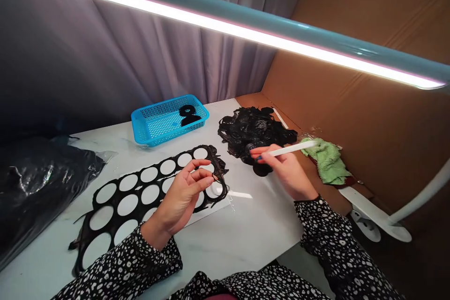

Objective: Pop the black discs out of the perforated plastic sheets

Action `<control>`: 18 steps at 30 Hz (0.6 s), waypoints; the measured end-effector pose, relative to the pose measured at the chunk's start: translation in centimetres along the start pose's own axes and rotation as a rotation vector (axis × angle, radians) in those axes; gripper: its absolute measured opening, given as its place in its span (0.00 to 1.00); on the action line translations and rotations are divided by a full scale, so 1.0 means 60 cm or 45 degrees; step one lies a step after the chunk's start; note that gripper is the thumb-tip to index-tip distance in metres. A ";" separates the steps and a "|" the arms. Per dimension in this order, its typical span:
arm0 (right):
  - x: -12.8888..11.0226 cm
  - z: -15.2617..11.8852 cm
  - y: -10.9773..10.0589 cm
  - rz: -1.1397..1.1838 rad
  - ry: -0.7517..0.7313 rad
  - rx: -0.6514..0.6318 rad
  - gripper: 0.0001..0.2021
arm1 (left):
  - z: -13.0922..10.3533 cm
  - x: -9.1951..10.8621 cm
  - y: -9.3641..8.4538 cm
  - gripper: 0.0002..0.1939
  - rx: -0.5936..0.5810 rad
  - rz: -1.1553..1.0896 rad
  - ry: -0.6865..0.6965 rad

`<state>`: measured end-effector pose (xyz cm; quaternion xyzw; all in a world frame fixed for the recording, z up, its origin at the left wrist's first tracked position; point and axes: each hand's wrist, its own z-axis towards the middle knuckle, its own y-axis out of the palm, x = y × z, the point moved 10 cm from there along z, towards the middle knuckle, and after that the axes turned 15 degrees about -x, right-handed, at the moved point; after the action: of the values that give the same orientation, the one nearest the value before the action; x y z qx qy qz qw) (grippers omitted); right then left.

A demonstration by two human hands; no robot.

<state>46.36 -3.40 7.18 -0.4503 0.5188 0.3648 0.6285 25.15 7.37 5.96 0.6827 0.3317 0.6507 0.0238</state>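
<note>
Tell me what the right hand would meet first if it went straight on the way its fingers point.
Most likely the near edge of the heap of black pieces, just past the right hand; its height is hard to judge, so it might pass over.

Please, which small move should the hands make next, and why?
Perhaps the right hand should bring the white tool toward the left hand: the tip points there, and those fingers seem to pinch something small over the black holed sheet.

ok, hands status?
Left fingers over thin black sheet with round holes, grip unclear. Right fingers hold slim white dark-tipped tool. Left hand hides part of sheet.
</note>
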 end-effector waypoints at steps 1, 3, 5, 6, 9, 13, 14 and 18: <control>-0.008 0.003 0.044 0.223 0.010 -0.180 0.11 | -0.001 -0.002 0.002 0.19 -0.017 0.006 -0.010; -0.028 0.002 0.121 0.555 0.026 -0.479 0.10 | -0.003 -0.002 0.009 0.19 -0.064 0.011 -0.021; -0.041 0.000 0.171 0.768 0.052 -0.654 0.11 | -0.007 0.001 0.016 0.19 -0.119 0.006 -0.012; -0.042 0.000 0.188 0.841 0.078 -0.704 0.11 | -0.010 0.003 0.018 0.19 -0.140 -0.001 -0.005; -0.032 0.001 0.216 0.998 0.164 -0.743 0.10 | -0.023 0.007 0.019 0.19 -0.172 -0.028 0.012; -0.029 -0.005 0.236 1.216 0.173 -0.749 0.11 | -0.036 -0.003 0.008 0.20 -0.152 -0.059 0.000; -0.032 -0.009 0.243 1.279 0.159 -0.766 0.11 | -0.037 -0.008 0.002 0.20 -0.125 -0.057 -0.013; -0.043 -0.031 0.274 1.417 0.120 -0.889 0.13 | -0.036 -0.037 -0.029 0.17 -0.007 0.051 -0.097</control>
<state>30.05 0.28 6.50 -0.3077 0.5523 0.7621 0.1398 22.60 6.76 3.52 0.7133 0.3149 0.6256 0.0252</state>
